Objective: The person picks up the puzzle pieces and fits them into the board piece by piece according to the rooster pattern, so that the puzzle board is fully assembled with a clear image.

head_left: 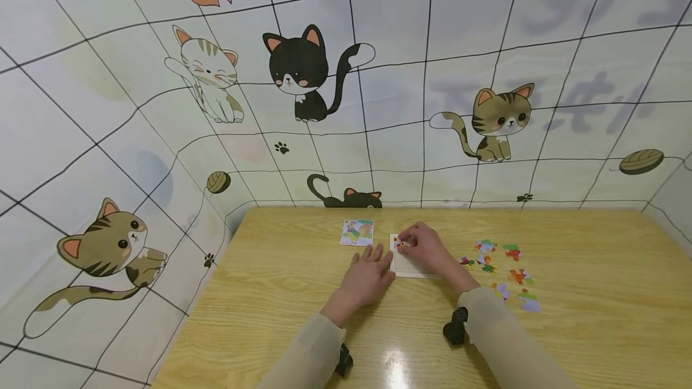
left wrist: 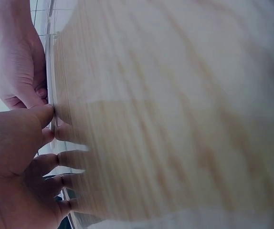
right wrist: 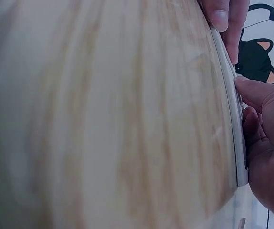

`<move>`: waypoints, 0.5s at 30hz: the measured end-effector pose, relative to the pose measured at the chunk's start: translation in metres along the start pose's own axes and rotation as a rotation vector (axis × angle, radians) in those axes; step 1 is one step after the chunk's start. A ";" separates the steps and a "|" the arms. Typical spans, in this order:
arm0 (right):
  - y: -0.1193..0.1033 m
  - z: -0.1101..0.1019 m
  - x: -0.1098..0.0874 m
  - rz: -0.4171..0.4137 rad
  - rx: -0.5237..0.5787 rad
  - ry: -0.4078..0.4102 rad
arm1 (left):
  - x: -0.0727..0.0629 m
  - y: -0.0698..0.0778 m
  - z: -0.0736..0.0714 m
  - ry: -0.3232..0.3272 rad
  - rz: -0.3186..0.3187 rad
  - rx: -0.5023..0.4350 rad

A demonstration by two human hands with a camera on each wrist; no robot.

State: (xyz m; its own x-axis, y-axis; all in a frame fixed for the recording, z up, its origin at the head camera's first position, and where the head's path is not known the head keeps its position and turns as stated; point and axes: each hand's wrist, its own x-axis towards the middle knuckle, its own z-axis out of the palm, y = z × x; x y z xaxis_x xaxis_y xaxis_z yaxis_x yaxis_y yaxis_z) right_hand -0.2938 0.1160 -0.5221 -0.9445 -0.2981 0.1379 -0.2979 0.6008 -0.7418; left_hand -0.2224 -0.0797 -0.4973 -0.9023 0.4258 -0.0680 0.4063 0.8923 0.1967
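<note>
A white puzzle tray (head_left: 406, 267) lies flat on the wooden table. My right hand (head_left: 428, 249) is over it, thumb and fingers pinching a colourful puzzle piece (head_left: 400, 244) at the tray's upper left corner. Those fingers partly cover the piece. My left hand (head_left: 369, 276) rests on the table with fingers spread, its thumb side touching the tray's left edge. In the right wrist view, the tray's rim (right wrist: 231, 102) runs beside the right hand (right wrist: 270, 129), and the piece is hidden. The left wrist view has the left hand's straight fingers on the table.
A square picture card (head_left: 357, 232) lies left of the tray. Several loose puzzle pieces (head_left: 519, 276) are scattered to its right. The table (head_left: 605, 293) meets a cat-patterned wall covering (head_left: 400, 95) at the back. Light glares off the table front.
</note>
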 end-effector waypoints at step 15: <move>-0.008 -0.007 -0.003 0.023 0.028 0.011 | 0.001 -0.003 0.002 0.006 0.015 0.021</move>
State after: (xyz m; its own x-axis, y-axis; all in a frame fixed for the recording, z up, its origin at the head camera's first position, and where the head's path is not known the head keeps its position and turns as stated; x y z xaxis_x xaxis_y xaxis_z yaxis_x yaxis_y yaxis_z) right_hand -0.2897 0.1171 -0.5119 -0.9525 -0.2762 0.1282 -0.2727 0.5864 -0.7628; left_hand -0.2248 -0.0817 -0.4998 -0.8970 0.4379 -0.0596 0.4223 0.8890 0.1770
